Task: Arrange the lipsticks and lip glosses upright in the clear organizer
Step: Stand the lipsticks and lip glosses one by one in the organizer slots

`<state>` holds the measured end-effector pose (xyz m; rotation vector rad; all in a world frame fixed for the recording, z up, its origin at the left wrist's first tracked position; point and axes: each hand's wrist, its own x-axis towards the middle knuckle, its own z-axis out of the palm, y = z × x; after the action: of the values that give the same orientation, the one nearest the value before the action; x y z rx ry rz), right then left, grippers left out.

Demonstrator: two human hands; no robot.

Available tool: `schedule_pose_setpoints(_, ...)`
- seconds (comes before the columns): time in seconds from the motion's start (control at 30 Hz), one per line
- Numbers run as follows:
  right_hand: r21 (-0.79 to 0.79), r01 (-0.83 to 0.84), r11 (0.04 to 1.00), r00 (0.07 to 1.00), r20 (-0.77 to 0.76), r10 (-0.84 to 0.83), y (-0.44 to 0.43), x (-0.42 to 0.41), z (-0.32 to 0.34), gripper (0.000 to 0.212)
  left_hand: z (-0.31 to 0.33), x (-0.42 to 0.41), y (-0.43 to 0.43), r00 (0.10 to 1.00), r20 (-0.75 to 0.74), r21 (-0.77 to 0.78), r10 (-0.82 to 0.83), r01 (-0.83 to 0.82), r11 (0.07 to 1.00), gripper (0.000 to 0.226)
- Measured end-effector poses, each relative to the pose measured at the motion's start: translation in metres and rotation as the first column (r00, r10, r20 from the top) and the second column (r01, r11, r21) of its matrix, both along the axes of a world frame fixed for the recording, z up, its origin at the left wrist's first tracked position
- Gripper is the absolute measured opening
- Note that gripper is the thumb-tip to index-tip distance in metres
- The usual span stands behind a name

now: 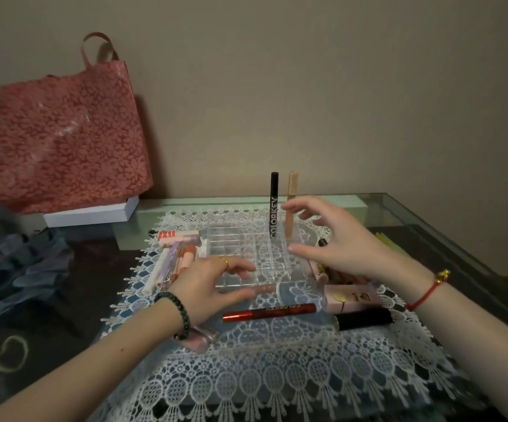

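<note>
So, left hand [207, 287] rests open on the clear organizer's [246, 239] near-left edge, right hand [338, 248] spreads empty above its right side by the upright black tube [274, 205], while the red lip gloss [269, 312] lies left-to-right just beside the left thumb, likely the nearest pick.

On my feed the clear organizer [240, 242] holds a black tube [273, 205] and a beige tube [291, 193] upright at its back; left hand [210, 284] seems to touch its near edge, right hand [335, 239] hovers spread.

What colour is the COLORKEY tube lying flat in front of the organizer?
Metallic red; the tube shows best in the head view.
</note>
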<state>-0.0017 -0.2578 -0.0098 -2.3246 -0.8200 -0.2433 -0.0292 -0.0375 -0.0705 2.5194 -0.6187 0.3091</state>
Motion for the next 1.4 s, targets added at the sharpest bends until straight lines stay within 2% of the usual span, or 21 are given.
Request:
schedule_pose_setpoints(0.07,-0.017,-0.019,1.0,0.999,-0.032,0.018,0.003,-0.006,-0.011,0.054,-0.005,-0.006,0.001,1.0,-0.007,0.073,-0.011,0.012,0.997,0.042)
schedule_pose_setpoints(0.17,-0.076,-0.052,0.996,0.997,-0.069,0.047,0.008,-0.013,-0.027,0.051,-0.008,-0.012,0.0,0.998,0.028,0.246,-0.054,0.046,0.968,0.048)
schedule_pose_setpoints(0.3,-0.155,-0.096,0.983,0.99,-0.118,0.078,0.015,-0.021,-0.046,0.047,-0.01,-0.016,0.0,0.998,0.041,0.357,-0.043,0.026,0.934,0.033)
schedule_pose_setpoints(0.53,-0.236,-0.085,0.968,0.987,-0.156,0.049,0.023,-0.028,-0.065,0.035,-0.009,-0.014,0.001,0.999,0.032,0.435,-0.001,-0.013,0.9,0.026)
schedule_pose_setpoints(0.73,-0.228,-0.073,0.971,0.987,-0.157,0.038,0.028,-0.028,-0.062,0.028,-0.003,-0.013,0.0,1.0,0.028,0.427,0.001,-0.013,0.904,0.022)
schedule_pose_setpoints(0.87,-0.256,-0.103,0.961,0.988,-0.137,0.07,0.028,-0.024,-0.059,0.031,0.006,-0.009,0.004,0.999,0.045,0.297,-0.023,0.009,0.955,0.017)
schedule_pose_setpoints(1.0,-0.213,-0.104,0.971,0.99,-0.117,0.08,0.028,-0.019,-0.052,0.028,0.013,-0.003,0.007,0.999,0.026,-0.01,-0.019,0.019,1.0,0.016)
schedule_pose_setpoints(1.1,-0.144,-0.086,0.986,0.991,-0.118,0.069,0.029,-0.016,-0.044,0.026,0.018,0.0,0.006,1.0,-0.001,-0.256,0.028,-0.027,0.966,0.029)
schedule_pose_setpoints(1.2,-0.017,-0.053,0.998,0.99,-0.133,0.05,0.03,-0.012,-0.034,0.026,0.023,0.001,0.001,0.996,-0.091,-0.494,-0.001,-0.044,0.868,0.041)
schedule_pose_setpoints(1.27,0.099,-0.027,0.995,0.986,-0.161,0.043,0.03,-0.009,-0.028,0.026,0.024,0.002,-0.002,0.991,-0.126,-0.568,-0.04,-0.039,0.822,0.043)
schedule_pose_setpoints(1.4,0.321,0.014,0.947,0.976,-0.21,0.057,0.032,-0.005,-0.017,0.025,0.022,0.005,-0.009,0.98,-0.181,-0.566,-0.082,-0.036,0.823,0.044)
